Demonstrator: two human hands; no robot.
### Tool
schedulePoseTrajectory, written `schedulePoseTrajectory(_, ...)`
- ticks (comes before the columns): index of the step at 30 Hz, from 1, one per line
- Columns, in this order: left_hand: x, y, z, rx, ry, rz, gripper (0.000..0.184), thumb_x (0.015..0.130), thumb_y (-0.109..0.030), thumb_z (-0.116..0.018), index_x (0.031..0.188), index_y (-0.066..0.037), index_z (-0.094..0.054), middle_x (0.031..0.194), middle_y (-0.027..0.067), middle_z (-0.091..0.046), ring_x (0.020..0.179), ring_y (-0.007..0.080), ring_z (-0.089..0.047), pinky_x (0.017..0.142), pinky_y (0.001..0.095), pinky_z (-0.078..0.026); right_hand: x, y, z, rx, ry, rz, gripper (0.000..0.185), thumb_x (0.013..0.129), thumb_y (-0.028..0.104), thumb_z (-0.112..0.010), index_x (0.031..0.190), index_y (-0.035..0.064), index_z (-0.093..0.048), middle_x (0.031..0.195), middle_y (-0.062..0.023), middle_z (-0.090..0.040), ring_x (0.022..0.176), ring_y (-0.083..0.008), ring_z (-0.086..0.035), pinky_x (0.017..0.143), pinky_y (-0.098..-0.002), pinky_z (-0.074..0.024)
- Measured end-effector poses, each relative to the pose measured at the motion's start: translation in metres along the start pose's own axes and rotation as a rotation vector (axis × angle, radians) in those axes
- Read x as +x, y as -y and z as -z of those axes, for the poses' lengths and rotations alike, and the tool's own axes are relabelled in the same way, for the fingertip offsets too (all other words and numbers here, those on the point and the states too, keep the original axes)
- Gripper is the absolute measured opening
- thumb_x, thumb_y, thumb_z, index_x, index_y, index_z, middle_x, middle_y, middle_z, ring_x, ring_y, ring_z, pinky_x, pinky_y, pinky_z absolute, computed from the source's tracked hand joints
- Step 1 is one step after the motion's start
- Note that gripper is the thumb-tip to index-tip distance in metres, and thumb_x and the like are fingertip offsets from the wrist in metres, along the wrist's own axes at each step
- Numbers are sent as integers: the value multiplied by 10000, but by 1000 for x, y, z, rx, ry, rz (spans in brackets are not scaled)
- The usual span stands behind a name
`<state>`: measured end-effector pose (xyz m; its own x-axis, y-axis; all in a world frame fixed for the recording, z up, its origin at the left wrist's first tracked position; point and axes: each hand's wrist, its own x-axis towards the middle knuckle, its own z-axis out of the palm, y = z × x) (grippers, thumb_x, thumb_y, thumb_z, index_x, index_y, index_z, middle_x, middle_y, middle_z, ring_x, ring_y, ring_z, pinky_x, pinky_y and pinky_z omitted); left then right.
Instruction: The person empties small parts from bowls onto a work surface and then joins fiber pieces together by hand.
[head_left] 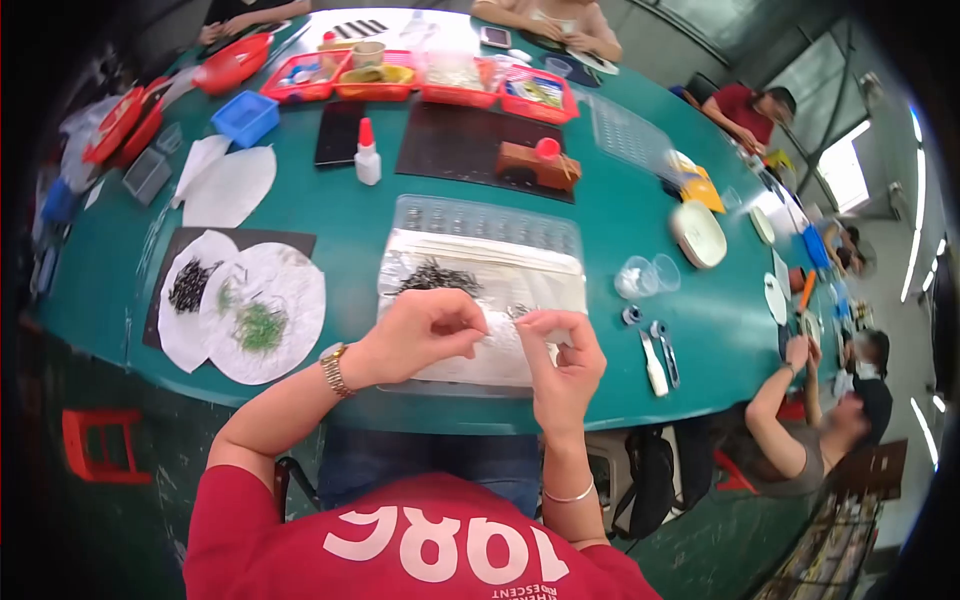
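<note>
My left hand (428, 332), with a watch on its wrist, is held over a white sheet (470, 358), thumb and fingertips pinched together. Facing it, my right hand (565, 362) has its thumb and forefinger brought together in a pinch. Whatever lies between the fingertips is too small to make out. The sheet lies on a clear plastic tray (488, 215) with rows of round hollows. Just beyond my left hand is a pile of short black pieces (437, 277). A few small dark bits (520, 311) lie near my right fingertips.
On the left, white paper rounds hold black bits (190, 286) and green strands (260, 328). A red-capped glue bottle (368, 160) stands beyond the tray. Red baskets (458, 95) line the back. Right are clear cups (640, 278) and a white-handled tool (654, 366). Other people sit around the table (620, 200).
</note>
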<state>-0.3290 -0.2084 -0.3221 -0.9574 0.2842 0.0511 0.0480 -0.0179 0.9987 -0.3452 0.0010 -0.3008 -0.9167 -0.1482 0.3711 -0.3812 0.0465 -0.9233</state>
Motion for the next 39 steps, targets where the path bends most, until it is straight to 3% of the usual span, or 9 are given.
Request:
schedulePoseTrajectory(3, -1, -8, 3, -3, -3, -10, 77, 964, 21, -674, 1036, 16, -650, 968, 48, -689, 880, 124, -728, 793, 276, -611, 0, -2, -5, 53, 31, -68, 99, 916, -22, -751, 968, 19, -678, 963, -73, -737, 938, -136, -659, 885, -282, -502)
schedulePoseTrajectory(12, -2, -12, 5, 160, -49, -56, 83, 971, -33, -682, 1042, 4, -660, 936, 52, -705, 848, 117, -737, 763, 259, -596, -1, -7, -12, -333, 56, 121, 119, 883, 2, -791, 942, 49, -698, 913, -53, -725, 880, -166, -648, 833, -302, -491)
schedulePoseTrajectory(13, -2, -16, 4, 166, -47, -51, 87, 970, -43, -686, 1040, 2, -660, 930, 53, -707, 846, 116, -737, 758, 260, -593, -1, -5, -11, -386, 62, 186, 117, 907, -18, -768, 948, 22, -665, 923, -64, -724, 881, -132, -647, 854, -275, -500)
schedulePoseTrajectory(24, -1, -12, 3, 198, -85, -110, 78, 958, -43, -689, 1016, 3, -664, 913, 60, -711, 831, 120, -741, 736, 269, -587, -2, -6, -16, -275, 16, 51, 101, 870, 17, -798, 913, 45, -711, 871, -41, -694, 841, -175, -588, 840, -317, -456)
schedulePoseTrajectory(28, -1, -7, 3, 343, -130, -290, 80, 934, -25, -694, 1009, -8, -670, 914, 72, -695, 793, 155, -740, 728, 287, -587, -3, -5, -16, -350, 28, 82, 109, 876, 23, -800, 910, 42, -699, 846, -24, -677, 829, -156, -580, 837, -306, -448)
schedulePoseTrajectory(31, -2, -9, 1, 428, -169, -336, 80, 921, -75, -688, 961, -15, -652, 890, 149, -684, 867, 330, -693, 776, 387, -561, -4, -5, -20, -446, 31, 153, 126, 899, 15, -788, 912, 4, -663, 868, -23, -663, 816, -111, -586, 789, -264, -476)
schedulePoseTrajectory(34, -2, -3, -1, 453, -219, -469, 116, 931, -62, -679, 1025, -25, -623, 874, 145, -680, 829, 322, -701, 756, 397, -562, -3, 2, -23, -427, 2, 113, 121, 889, 30, -796, 908, 32, -676, 843, -18, -667, 808, -134, -581, 832, -295, -447)
schedulePoseTrajectory(36, -3, -5, -4, 344, -232, -398, 172, 938, -64, -679, 1087, -34, -598, 866, 139, -682, 811, 318, -707, 748, 397, -563, -3, 4, -24, -329, -17, 18, 112, 874, 49, -805, 912, 86, -706, 808, -3, -690, 804, -170, -576, 926, -344, -397)
schedulePoseTrajectory(39, -5, -4, -3, 317, -204, -378, 246, 949, -67, -678, 1165, -44, -564, 862, 129, -688, 792, 305, -716, 741, 389, -566, -3, 4, -26, -454, 34, 177, 110, 882, 57, -796, 930, 92, -703, 830, -4, -707, 778, -169, -600, 940, -350, -391)
